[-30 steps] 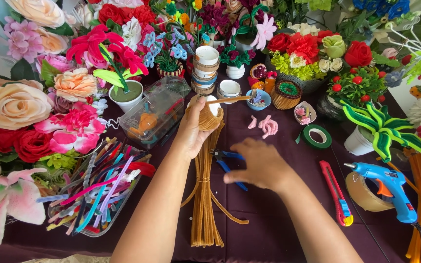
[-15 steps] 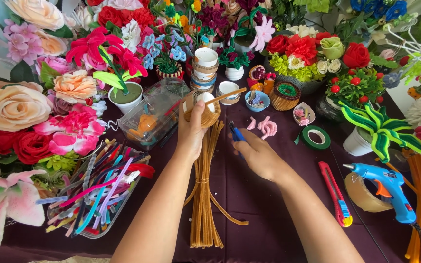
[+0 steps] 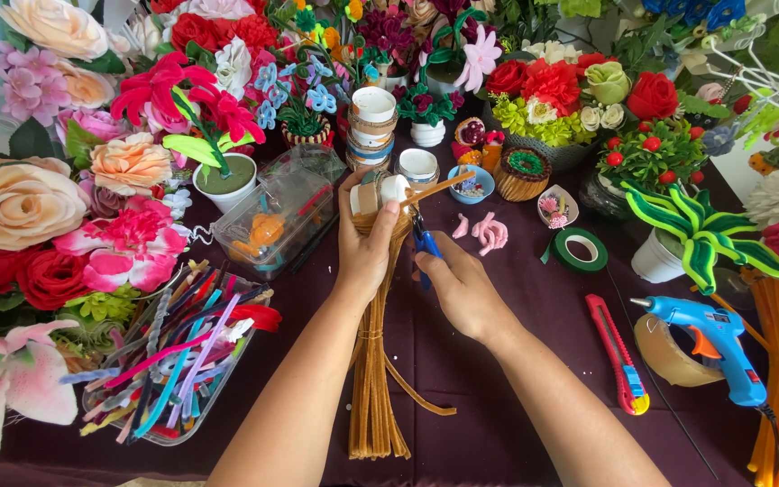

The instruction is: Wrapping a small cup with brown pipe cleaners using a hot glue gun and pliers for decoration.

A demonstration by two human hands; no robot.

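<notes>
So here we've got our left hand (image 3: 367, 252) wrapped around a small white cup (image 3: 380, 191), grip closed tight on it, holding it tipped on its side just above the top of the tan pipe cleaner bundle (image 3: 376, 361) lying on the table (image 3: 498, 379). 1 tan pipe cleaner (image 3: 435, 187) runs off the cup toward 2 o'clock. Our right hand (image 3: 462, 289) sits just at 3 o'clock of the left, fingers curled shut on blue-handled scissors (image 3: 425, 243). Looks to us like we're mid-wrap on the cup, about to trim. Next bit needs the blades lined up on that loose end without the cup slipping.
</notes>
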